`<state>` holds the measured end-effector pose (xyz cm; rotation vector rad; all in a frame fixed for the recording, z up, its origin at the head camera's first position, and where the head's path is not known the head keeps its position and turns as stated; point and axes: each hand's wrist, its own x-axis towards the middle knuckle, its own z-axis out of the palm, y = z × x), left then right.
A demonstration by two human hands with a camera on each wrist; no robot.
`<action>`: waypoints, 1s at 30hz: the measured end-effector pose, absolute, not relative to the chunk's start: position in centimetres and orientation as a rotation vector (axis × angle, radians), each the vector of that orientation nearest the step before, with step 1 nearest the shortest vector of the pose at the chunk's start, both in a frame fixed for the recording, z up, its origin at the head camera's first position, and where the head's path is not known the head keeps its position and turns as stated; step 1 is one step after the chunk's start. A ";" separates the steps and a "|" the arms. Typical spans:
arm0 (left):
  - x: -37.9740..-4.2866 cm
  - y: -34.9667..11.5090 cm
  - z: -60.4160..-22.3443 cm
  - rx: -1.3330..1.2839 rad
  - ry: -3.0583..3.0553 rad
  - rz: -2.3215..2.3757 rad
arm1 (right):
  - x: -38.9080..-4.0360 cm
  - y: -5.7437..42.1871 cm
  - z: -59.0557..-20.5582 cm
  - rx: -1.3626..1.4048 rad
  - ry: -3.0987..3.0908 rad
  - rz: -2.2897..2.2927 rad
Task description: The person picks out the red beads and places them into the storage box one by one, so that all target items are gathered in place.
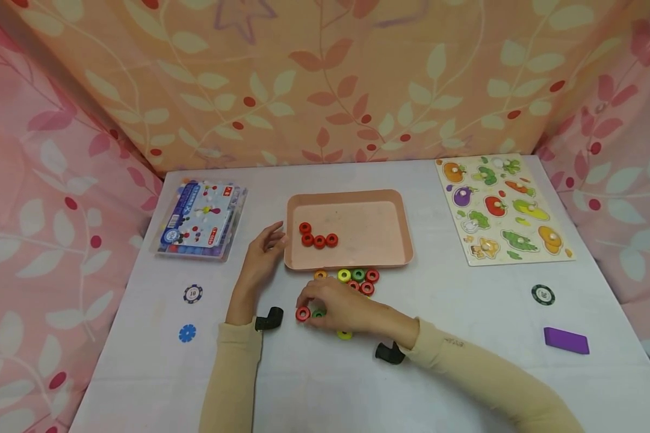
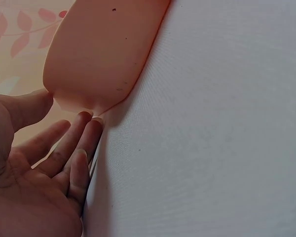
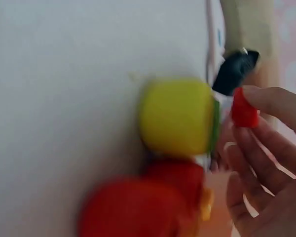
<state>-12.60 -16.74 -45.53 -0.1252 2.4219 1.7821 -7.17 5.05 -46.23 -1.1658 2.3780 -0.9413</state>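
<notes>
Between its thumb and fingers my right hand (image 1: 346,305) pinches a small red ring-shaped bead (image 3: 244,112), held just above the white table. Beside it lies a green bead (image 1: 318,317), partly covered by the hand. Under and behind that hand are more ring beads: a yellow bead (image 1: 344,270), an orange bead (image 1: 320,273) and several red ones. My left hand (image 1: 262,255) touches the left side of a peach tray (image 1: 371,225); its thumb rests at the rim, fingertips by the lower corner (image 2: 96,111). Several red beads (image 1: 319,247) sit in the tray's left part.
Black pipe-shaped pieces (image 1: 271,319) lie near both wrists. Left are a plastic case (image 1: 200,219), a numbered chip (image 1: 192,294) and a blue disc (image 1: 187,333). Right are a vegetable puzzle board (image 1: 504,210), a dark chip (image 1: 543,294) and a purple block (image 1: 566,341).
</notes>
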 end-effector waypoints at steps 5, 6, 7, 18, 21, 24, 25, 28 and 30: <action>-13.1 -17.1 -46.9 -0.125 2.414 1.806 | -8.7 6.1 -45.4 -1.096 2.395 -1.140; -13.0 -17.0 -46.8 -0.122 2.415 1.802 | -9.1 6.4 -45.3 -1.079 2.392 -1.191; -12.9 -17.0 -46.7 -0.115 2.420 1.800 | -9.5 6.7 -45.2 -1.068 2.394 -1.239; -13.5 -17.2 -47.9 -0.158 2.385 1.814 | -14.7 10.5 -46.7 -0.841 2.522 -1.397; -13.7 -17.3 -48.9 -0.164 2.413 1.803 | -15.6 11.2 -47.3 -0.768 2.546 -1.365; -13.7 -17.4 -49.3 -0.157 2.449 1.790 | -16.0 11.6 -47.8 -0.708 2.570 -1.323; -13.7 -17.4 -49.4 -0.156 2.454 1.792 | -16.1 11.6 -47.9 -0.686 2.576 -1.315; -13.8 -17.4 -49.4 -0.156 2.456 1.801 | -16.2 11.6 -48.1 -0.613 2.591 -1.301; -13.8 -17.4 -49.4 -0.161 2.445 1.801 | -16.3 11.5 -48.1 -0.560 2.605 -1.297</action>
